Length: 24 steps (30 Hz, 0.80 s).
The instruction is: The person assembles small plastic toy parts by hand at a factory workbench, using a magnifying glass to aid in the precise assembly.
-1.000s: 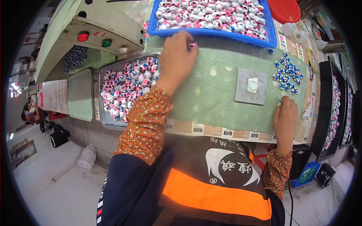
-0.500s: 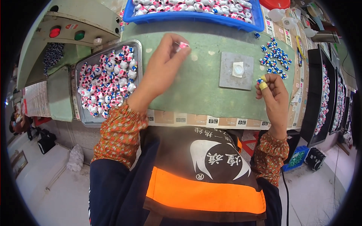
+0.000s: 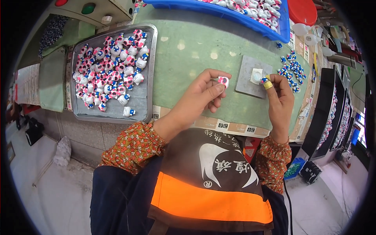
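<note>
Sitting at the far left of the green bench (image 3: 188,58), a grey metal tray (image 3: 150,70) holds a loose heap of small figurines (image 3: 111,68) — white bodies with pink patches and blue tips, some lying on their sides, a couple strayed toward the tray's near edge. Moving right, the person's left hand (image 3: 199,98) is raised above the bench with its thumb and fingertips closed on one small figure (image 3: 223,81) of the same kind, white and pink, held just clear of the grey square pad (image 3: 244,76). That pad carries a pale round dish (image 3: 256,75) at its middle. Just beside it the right hand (image 3: 280,98) pinches a tiny blue piece (image 3: 264,80) between thumb and a forefinger wrapped in yellow tape, fingers shut tight on it. Beyond, small blue pieces (image 3: 291,70) lie scattered on the bench. Along the far edge a blue crate (image 3: 250,17) is packed with more pink-and-white figurines — a red lid (image 3: 301,9) sits at its right end.
</note>
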Each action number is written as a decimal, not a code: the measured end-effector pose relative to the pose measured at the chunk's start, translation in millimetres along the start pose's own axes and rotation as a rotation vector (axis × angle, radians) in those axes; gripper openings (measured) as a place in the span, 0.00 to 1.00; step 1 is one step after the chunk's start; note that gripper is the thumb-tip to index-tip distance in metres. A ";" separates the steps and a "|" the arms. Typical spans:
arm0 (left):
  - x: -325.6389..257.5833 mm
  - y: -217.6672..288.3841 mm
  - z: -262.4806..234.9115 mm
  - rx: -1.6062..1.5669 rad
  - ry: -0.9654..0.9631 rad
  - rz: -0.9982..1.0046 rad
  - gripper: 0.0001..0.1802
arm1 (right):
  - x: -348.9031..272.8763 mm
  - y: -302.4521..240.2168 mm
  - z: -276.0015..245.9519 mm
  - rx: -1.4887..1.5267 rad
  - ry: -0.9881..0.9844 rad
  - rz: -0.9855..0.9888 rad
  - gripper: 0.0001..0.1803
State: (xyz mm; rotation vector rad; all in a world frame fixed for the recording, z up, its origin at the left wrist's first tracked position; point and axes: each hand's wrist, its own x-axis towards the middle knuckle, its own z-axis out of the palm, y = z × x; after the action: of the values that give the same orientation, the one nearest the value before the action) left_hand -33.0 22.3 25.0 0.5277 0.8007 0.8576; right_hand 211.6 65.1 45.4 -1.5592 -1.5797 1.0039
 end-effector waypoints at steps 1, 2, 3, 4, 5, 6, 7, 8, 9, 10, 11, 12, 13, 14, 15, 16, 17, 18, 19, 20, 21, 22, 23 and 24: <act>1.0 -3.6 -1.0 -0.006 0.003 0.003 0.19 | 0.5 0.1 1.8 -0.102 0.025 -0.024 0.06; 2.4 -6.7 -1.9 -0.022 -0.014 0.027 0.18 | 1.2 -1.9 3.1 -0.107 0.021 -0.025 0.06; 3.4 -8.5 -2.2 -0.038 -0.032 0.050 0.18 | 1.9 -4.5 4.6 -0.185 0.018 -0.045 0.06; 3.6 -8.7 -1.6 -0.043 -0.031 0.052 0.18 | 2.6 -6.4 6.0 -0.262 0.014 -0.066 0.07; 3.1 -8.7 -0.6 -0.055 -0.020 0.039 0.18 | 3.1 -6.7 7.5 -0.265 0.011 -0.066 0.07; 2.8 -8.7 0.4 -0.067 -0.008 0.027 0.18 | 4.1 -6.6 9.1 -0.336 0.011 -0.136 0.06; 2.7 -9.0 1.7 -0.071 -0.006 0.028 0.18 | 4.9 -6.7 10.7 -0.406 0.012 -0.206 0.06; 2.9 -9.7 3.1 -0.066 0.010 0.030 0.18 | 5.4 -6.9 12.5 -0.408 0.008 -0.207 0.06; 3.3 -10.4 4.1 -0.061 0.027 0.031 0.18 | 5.8 -7.2 14.2 -0.459 0.015 -0.241 0.07; 4.1 -11.9 4.2 -0.064 0.028 0.032 0.18 | 6.0 -7.4 15.5 -0.510 0.023 -0.276 0.09; 5.0 -13.5 3.8 -0.061 0.021 0.035 0.18 | 6.0 -7.9 16.2 -0.510 0.020 -0.277 0.09; 5.7 -15.0 3.7 -0.056 0.014 0.038 0.19 | 5.7 -8.6 16.8 -0.518 0.026 -0.287 0.09; 6.3 -16.0 4.3 -0.056 0.015 0.037 0.19 | 5.4 -9.3 17.2 -0.525 0.033 -0.298 0.09; 7.0 -17.7 4.7 -0.071 0.009 0.051 0.19 | 5.9 -8.4 17.4 -0.523 0.032 -0.298 0.09; 7.8 -19.5 5.2 -0.085 0.002 0.065 0.19 | 7.0 -7.1 17.0 -0.520 0.025 -0.304 0.09; 9.5 -21.9 5.0 -0.082 0.003 0.064 0.19 | 7.2 -6.3 16.8 -0.515 0.018 -0.310 0.08; 12.4 -23.4 4.3 -0.140 -0.016 0.069 0.20 | 6.6 -8.4 16.5 -0.514 0.023 -0.308 0.08; 14.3 -23.8 4.0 -0.198 -0.034 0.072 0.20 | 5.0 -11.9 15.5 -0.422 0.019 -0.207 0.07; 14.9 -23.2 4.5 -0.191 -0.037 0.070 0.20 | 2.8 -15.1 14.8 -0.329 0.016 -0.105 0.06; 15.3 -23.6 5.2 -0.222 -0.046 0.070 0.20 | -0.7 -16.4 14.6 -0.326 0.024 -0.102 0.06; 15.6 -23.8 5.9 -0.253 -0.054 0.070 0.21 | -4.7 -18.0 15.2 -0.151 0.030 -0.067 0.06; 15.6 -23.9 6.3 -0.246 -0.059 0.064 0.21 | -8.8 -20.1 16.4 0.024 0.038 -0.033 0.06; 16.1 -24.1 6.6 -0.264 -0.063 0.069 0.21 | -12.9 -22.9 18.9 0.026 0.049 -0.030 0.06; 16.4 -24.0 7.1 -0.282 -0.067 0.073 0.21 | -17.1 -26.9 23.5 0.155 -0.003 0.000 0.06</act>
State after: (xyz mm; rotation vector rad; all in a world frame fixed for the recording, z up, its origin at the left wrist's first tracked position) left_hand -9.8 21.7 6.1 0.3352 0.5897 0.9964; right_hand 179.0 47.3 59.1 -1.4527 -1.4669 1.1026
